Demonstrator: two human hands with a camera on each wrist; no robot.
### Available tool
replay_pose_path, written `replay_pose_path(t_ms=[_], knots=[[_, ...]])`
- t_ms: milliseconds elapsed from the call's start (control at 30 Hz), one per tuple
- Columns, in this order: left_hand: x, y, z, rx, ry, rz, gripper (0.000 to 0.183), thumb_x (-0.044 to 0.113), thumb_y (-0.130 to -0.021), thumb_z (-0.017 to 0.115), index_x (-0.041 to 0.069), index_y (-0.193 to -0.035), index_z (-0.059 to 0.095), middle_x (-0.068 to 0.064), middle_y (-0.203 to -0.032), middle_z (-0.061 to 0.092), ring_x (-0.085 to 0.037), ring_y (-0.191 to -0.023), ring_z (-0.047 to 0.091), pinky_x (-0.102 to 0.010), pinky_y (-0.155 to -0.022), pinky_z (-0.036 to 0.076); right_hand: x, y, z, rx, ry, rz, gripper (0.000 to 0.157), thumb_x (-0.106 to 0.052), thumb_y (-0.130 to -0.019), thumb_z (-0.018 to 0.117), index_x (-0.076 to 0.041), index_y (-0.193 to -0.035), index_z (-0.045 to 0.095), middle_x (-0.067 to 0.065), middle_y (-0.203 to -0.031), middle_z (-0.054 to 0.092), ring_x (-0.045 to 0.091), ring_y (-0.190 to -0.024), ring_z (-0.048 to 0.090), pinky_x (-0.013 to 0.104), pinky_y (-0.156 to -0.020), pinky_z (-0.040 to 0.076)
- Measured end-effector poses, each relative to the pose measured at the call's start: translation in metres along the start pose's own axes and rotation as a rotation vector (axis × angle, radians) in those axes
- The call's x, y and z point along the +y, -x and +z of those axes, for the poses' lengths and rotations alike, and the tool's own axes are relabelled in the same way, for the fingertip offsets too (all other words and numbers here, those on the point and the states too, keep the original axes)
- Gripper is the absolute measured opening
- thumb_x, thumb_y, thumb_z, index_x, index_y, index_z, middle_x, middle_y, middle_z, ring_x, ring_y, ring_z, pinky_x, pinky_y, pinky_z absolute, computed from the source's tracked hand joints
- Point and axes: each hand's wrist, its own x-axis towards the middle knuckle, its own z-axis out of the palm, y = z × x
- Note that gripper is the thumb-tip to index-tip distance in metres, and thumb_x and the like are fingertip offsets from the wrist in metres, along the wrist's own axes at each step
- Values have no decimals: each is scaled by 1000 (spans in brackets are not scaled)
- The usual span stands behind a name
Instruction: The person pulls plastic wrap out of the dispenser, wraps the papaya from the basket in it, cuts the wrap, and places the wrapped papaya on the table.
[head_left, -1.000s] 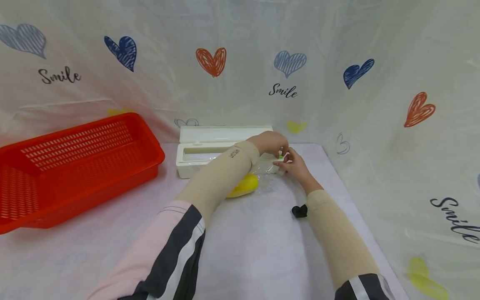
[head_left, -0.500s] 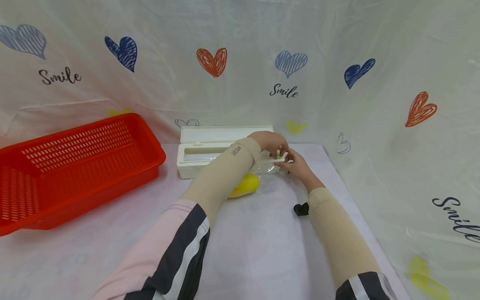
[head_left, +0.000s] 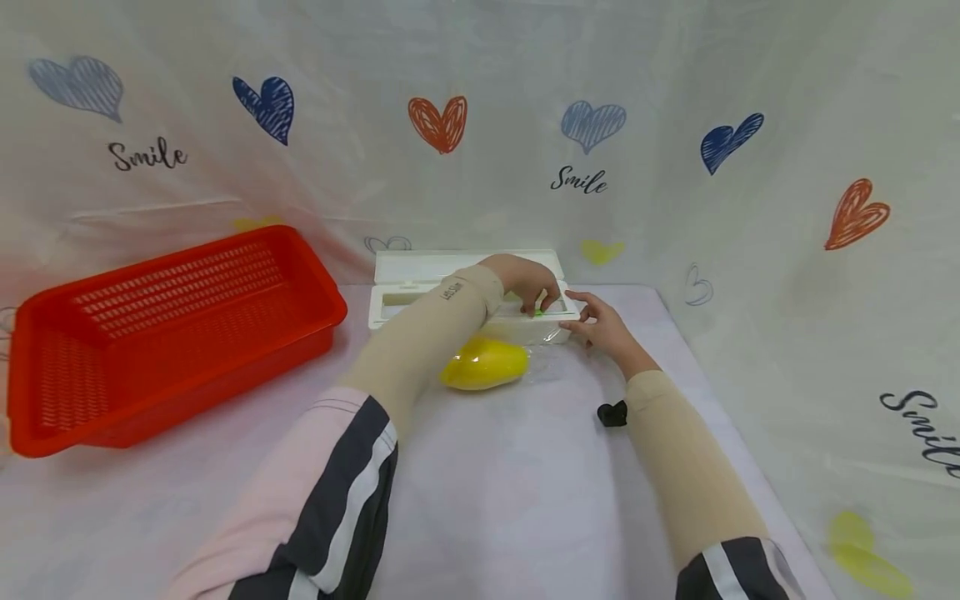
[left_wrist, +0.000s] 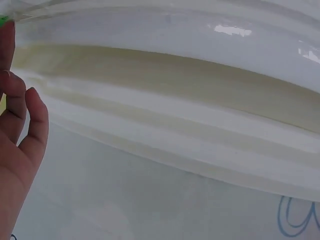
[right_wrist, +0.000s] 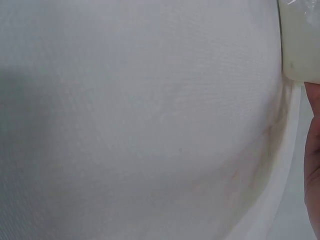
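Note:
A long white cling film dispenser (head_left: 396,312) lies at the back of the table with its lid (head_left: 420,265) raised. My left hand (head_left: 525,279) reaches over it, finger and thumb pinching the small green slide cutter (head_left: 538,312) on its front edge. In the left wrist view, the green cutter (left_wrist: 4,20) shows at the fingertips. The right hand (head_left: 603,329) grips the dispenser's right end; the right wrist view shows only part of that hand (right_wrist: 312,160) against the box's corner. Clear film (head_left: 543,364) hangs in front, by a yellow mango-like fruit (head_left: 487,364).
A red perforated plastic basket (head_left: 180,407) stands at the left. By the right forearm lies a small black object (head_left: 612,414), its kind unclear. Behind the table hangs a pale curtain (head_left: 510,200) printed with hearts.
My left hand has slid the green cutter leftward along the dispenser, away from the right hand. More of the yellow fruit shows now. The head view has turned slightly left.

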Motion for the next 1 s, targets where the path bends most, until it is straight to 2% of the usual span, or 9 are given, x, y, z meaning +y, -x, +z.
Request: replay_pose_path(t_ms=[133,333,533,767,1000], knots=[[-4,13,3,-39,12,-23,11,8,-89,71,8,-96,62,-3,-91,63,-18,-88,53,-31,-84,41,0,2,-1,-5,6,15,67,-26,-89,73,-23,-148,41,12,-92,47,21,-59,45,30,-54,50],[-14,35,11,-54,22,-49,10,6,-90,70,8,-95,61,-3,-91,64,-22,-87,57,-32,-79,43,3,3,-2,-6,11,27,71,-31,-87,74,-26,-149,40,11,-92,45,20,-58,45,29,-54,50],[-21,59,18,-30,34,-83,9,4,-91,68,5,-98,61,-6,-91,63,-26,-87,60,-33,-82,45,-1,-2,1,-14,18,23,71,-33,-88,72,-27,-150,38,11,-93,44,21,-64,46,30,-57,50],[-20,83,22,-29,-63,-148,8,1,-91,67,6,-96,63,-6,-90,63,-28,-90,60,-34,-78,46,-4,-4,3,-20,30,20,72,-36,-88,71,-28,-151,36,10,-95,44,22,-67,48,30,-60,51],[-36,119,35,-46,-92,-204,13,-4,-88,66,7,-94,62,-4,-86,62,-22,-79,53,-34,-74,44,-3,0,2,-21,43,17,73,-36,-89,70,-26,-152,35,10,-95,43,22,-70,51,30,-61,53]])
